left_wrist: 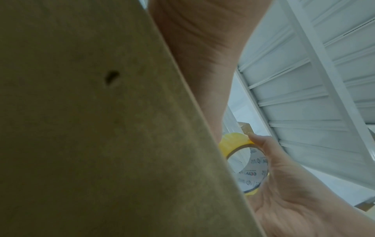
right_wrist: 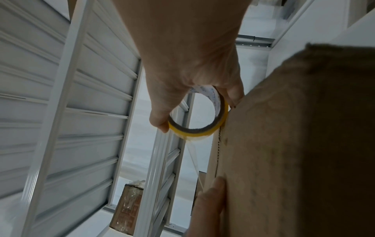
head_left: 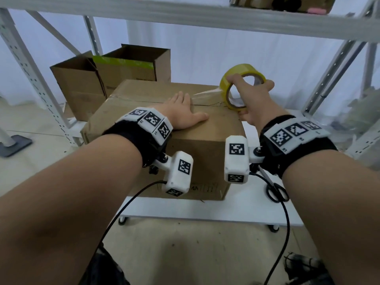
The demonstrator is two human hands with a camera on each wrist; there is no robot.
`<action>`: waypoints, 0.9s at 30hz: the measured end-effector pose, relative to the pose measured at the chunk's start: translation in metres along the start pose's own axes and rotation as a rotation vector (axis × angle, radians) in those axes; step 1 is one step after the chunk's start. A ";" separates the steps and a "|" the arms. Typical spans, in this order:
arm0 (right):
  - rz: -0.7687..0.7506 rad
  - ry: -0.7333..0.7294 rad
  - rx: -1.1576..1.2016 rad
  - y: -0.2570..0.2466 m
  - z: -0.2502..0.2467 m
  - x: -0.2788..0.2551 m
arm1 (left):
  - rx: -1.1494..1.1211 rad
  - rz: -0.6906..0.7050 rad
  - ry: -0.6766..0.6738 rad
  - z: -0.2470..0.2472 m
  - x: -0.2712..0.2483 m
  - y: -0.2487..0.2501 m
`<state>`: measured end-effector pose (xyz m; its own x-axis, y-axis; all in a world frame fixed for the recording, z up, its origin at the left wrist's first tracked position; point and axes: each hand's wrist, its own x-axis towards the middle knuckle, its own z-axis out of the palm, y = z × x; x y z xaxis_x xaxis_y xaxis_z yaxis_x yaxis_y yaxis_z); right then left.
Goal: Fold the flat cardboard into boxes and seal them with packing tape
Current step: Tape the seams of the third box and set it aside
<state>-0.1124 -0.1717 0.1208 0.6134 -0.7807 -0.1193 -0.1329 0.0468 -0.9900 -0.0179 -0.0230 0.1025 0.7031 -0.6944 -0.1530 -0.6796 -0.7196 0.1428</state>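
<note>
Here, in the middle of the head view, the left hand lies palm-down with straight, slightly spread fingers pressing the top of the closed cardboard box at its centre seam, both forearms reaching up from the lower frame corners. Right of it, the right hand has thumb and fingers clamped around the upright yellow packing tape roll at the box's top right edge, a clear strip stretching left toward the left fingertips. Black scissors at lower right lie partly hidden under the right wrist mount, and the open boxes at upper left are cut off behind the closed box.
</note>
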 end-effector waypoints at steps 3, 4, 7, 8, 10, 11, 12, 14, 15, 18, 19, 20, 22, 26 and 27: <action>-0.015 -0.027 -0.012 0.002 -0.003 -0.001 | 0.002 0.007 -0.002 0.001 0.004 0.010; -0.019 -0.036 -0.016 0.002 -0.004 -0.001 | 0.001 0.012 -0.006 0.001 0.005 0.011; -0.032 -0.044 -0.034 0.003 -0.006 -0.001 | -0.007 0.014 -0.023 -0.002 0.007 0.010; -0.034 -0.042 -0.036 0.003 -0.005 0.000 | -0.005 0.020 -0.028 -0.003 0.008 0.010; -0.051 -0.036 -0.044 0.004 -0.003 0.004 | 0.005 0.054 -0.026 -0.002 0.008 0.013; -0.063 -0.032 -0.054 0.004 -0.001 0.005 | 0.012 0.069 -0.025 -0.001 0.008 0.016; -0.072 -0.032 -0.058 0.005 0.000 0.007 | 0.019 0.076 -0.024 0.001 0.009 0.020; -0.080 -0.022 -0.053 0.004 0.003 0.007 | 0.024 0.076 -0.024 0.002 0.009 0.024; -0.078 -0.017 -0.050 0.003 0.004 0.007 | 0.021 0.083 -0.028 0.002 0.008 0.025; -0.070 -0.003 -0.099 0.000 0.010 0.005 | 0.009 0.155 -0.034 0.001 0.005 0.026; -0.086 0.007 -0.136 0.000 0.011 0.005 | 0.008 0.171 -0.028 0.000 0.003 0.026; -0.106 0.023 -0.160 -0.001 0.012 0.006 | 0.005 0.180 -0.022 -0.001 0.002 0.026; -0.122 0.054 -0.152 0.000 0.010 0.008 | 0.005 0.183 -0.013 -0.002 -0.001 0.025; -0.118 0.052 -0.088 0.002 0.009 0.008 | 0.020 0.185 -0.007 -0.004 -0.004 0.018; -0.123 0.058 -0.090 0.003 0.010 0.007 | 0.021 0.188 -0.008 -0.004 -0.004 0.017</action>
<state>-0.1009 -0.1706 0.1163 0.5835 -0.8121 0.0100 -0.1301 -0.1056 -0.9859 -0.0309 -0.0324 0.1093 0.5620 -0.8163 -0.1332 -0.8029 -0.5771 0.1496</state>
